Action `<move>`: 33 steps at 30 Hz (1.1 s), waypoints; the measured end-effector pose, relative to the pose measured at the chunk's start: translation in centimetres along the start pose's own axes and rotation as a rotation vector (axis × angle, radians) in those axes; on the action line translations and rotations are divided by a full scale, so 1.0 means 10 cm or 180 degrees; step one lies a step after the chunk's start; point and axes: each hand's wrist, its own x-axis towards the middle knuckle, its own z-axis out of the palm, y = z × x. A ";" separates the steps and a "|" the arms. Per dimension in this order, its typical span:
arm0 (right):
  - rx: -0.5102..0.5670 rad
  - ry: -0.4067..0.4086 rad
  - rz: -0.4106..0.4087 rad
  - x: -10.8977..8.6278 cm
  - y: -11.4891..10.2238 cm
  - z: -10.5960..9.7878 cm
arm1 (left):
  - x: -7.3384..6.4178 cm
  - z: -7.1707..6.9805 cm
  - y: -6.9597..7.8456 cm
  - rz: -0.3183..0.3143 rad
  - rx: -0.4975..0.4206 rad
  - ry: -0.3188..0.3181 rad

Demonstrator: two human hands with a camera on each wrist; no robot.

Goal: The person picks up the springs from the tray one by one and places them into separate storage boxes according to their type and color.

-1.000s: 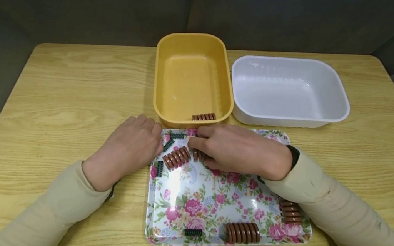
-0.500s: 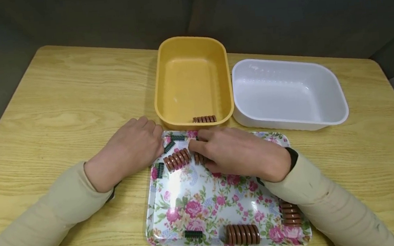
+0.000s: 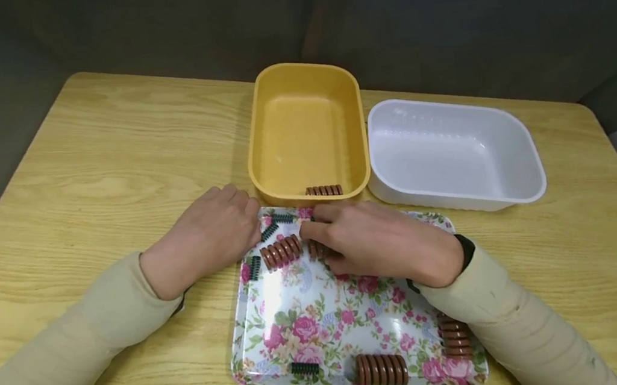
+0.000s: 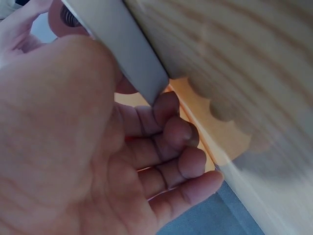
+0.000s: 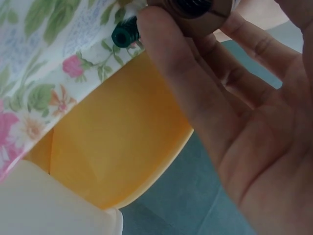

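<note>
My left hand (image 3: 203, 234) grips the far left corner of a flowered tray (image 3: 323, 306), its curled fingers (image 4: 178, 131) at the tray's rim in the left wrist view. Over the far part of the tray, my right hand (image 3: 383, 241) pinches a brown coil spring (image 3: 315, 250) between thumb and fingers; that hand partly covers it. The right wrist view shows the end of this spring (image 5: 205, 22), with a small dark green spring (image 5: 125, 33) close by. Another brown spring (image 3: 281, 252) lies between the hands, near a few green springs (image 3: 270, 230) at the tray's left.
Beyond the tray stands a yellow bin (image 3: 254, 154) with a brown spring (image 3: 324, 190) inside. A white bin (image 3: 455, 160) sits right of it. Along the tray's near side lie a green spring (image 3: 305, 368) and brown springs (image 3: 381, 370), one partly under the right sleeve (image 3: 505, 310).
The head view has shifted slightly, so everything sits a little lower in it. Both hands keep nearly the same places on the tray, and the springs have not visibly moved.
</note>
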 end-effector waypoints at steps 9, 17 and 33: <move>-0.0013 0.0291 -0.0159 -0.04 0.09 0.03 | 0.06 0.03 0.02 0.0018 0.0010 -0.0018; 0.0027 0.0235 -0.0096 -0.07 0.14 -0.04 | 0.12 0.04 0.03 0.0038 0.0037 -0.0048; -0.0119 0.0412 -0.0037 -0.11 0.26 -0.24 | 0.24 0.10 0.03 0.0008 0.0016 -0.0134</move>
